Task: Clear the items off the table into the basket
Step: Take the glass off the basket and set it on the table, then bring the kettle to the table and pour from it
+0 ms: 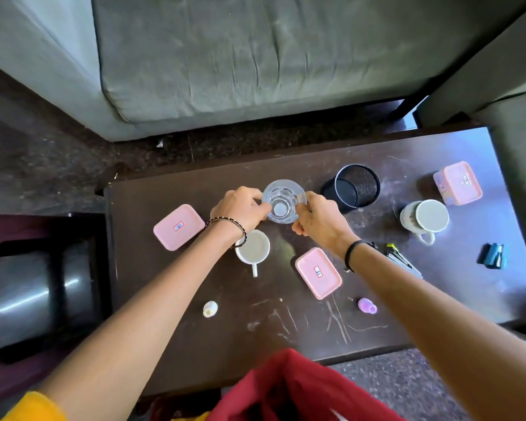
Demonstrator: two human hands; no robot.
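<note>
A clear drinking glass (pixel 283 199) stands upright near the far edge of the dark table (pixel 286 323). My left hand (pixel 239 209) grips its left side and my right hand (pixel 319 220) grips its right side. Two white mugs sit on the table, one (pixel 252 250) under my left wrist and one (pixel 424 219) at the right. Three pink lidded boxes lie at the left (pixel 178 226), the middle (pixel 318 272) and the far right (pixel 457 182). A dark basket (pixel 40 287) stands on the floor left of the table.
A black mesh pen cup (pixel 354 188) stands just right of the glass. A small white bottle (pixel 210 309), a small purple bottle (pixel 366 305), a stapler (pixel 401 259) and a teal object (pixel 492 256) lie on the table. A grey sofa (pixel 240 62) is beyond it.
</note>
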